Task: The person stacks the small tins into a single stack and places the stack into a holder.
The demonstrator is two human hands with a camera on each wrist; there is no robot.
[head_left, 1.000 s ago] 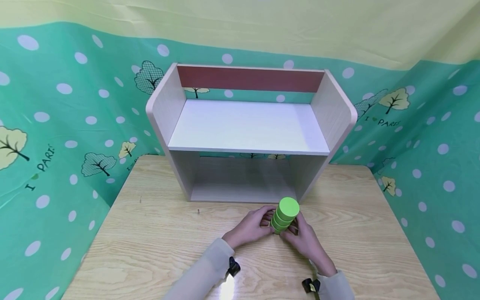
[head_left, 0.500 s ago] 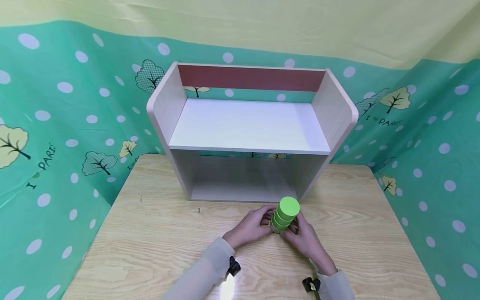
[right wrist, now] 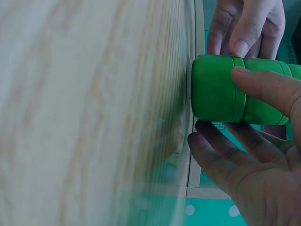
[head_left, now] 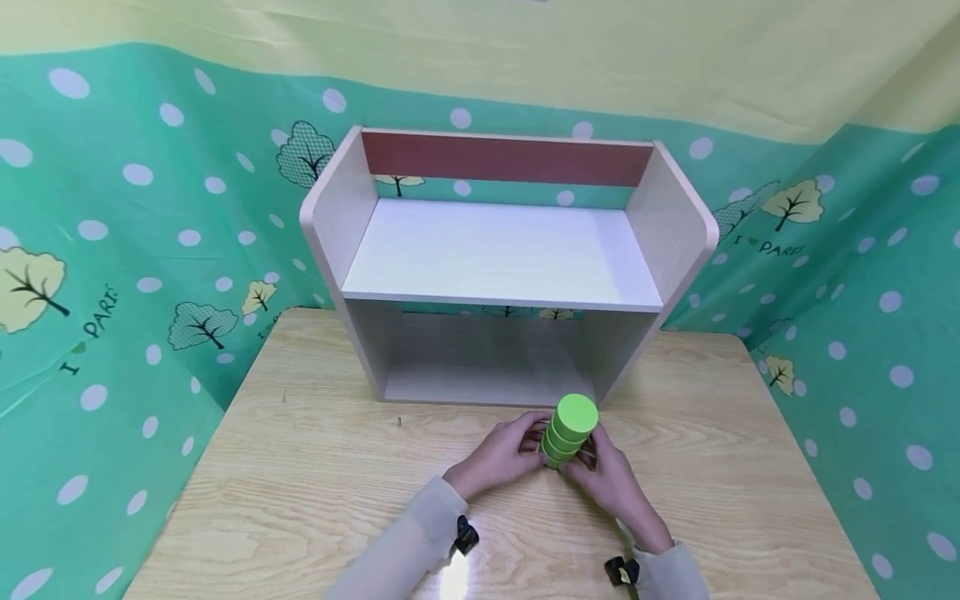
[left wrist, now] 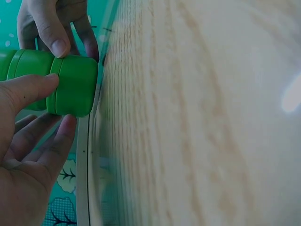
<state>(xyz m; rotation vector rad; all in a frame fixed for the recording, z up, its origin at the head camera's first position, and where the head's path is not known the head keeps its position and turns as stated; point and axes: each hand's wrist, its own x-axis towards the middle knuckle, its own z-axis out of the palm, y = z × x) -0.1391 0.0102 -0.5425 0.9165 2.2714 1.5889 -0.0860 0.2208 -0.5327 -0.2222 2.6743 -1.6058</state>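
A stack of green round lidded containers [head_left: 570, 429] stands near the front right of the shelf, upright or nearly so. My left hand [head_left: 501, 452] holds it from the left, thumb at the near side and fingers behind. From the right, my right hand [head_left: 609, 477] grips the same stack low down. In the left wrist view the left thumb presses the green side [left wrist: 75, 87] by a lid seam. The right wrist view shows the right thumb on the lower container [right wrist: 216, 89]. Its base is at or very close to the tabletop; I cannot tell if they touch.
A pale two-tier shelf unit [head_left: 501, 302] with a dark red back strip [head_left: 510, 158] stands at the table's rear. The wooden table [head_left: 300, 483] extends to both sides. A green dotted curtain [head_left: 150, 217] surrounds the back and sides.
Both hands keep their hold on the green stack, which stays in place. Only the head view has shifted very slightly.
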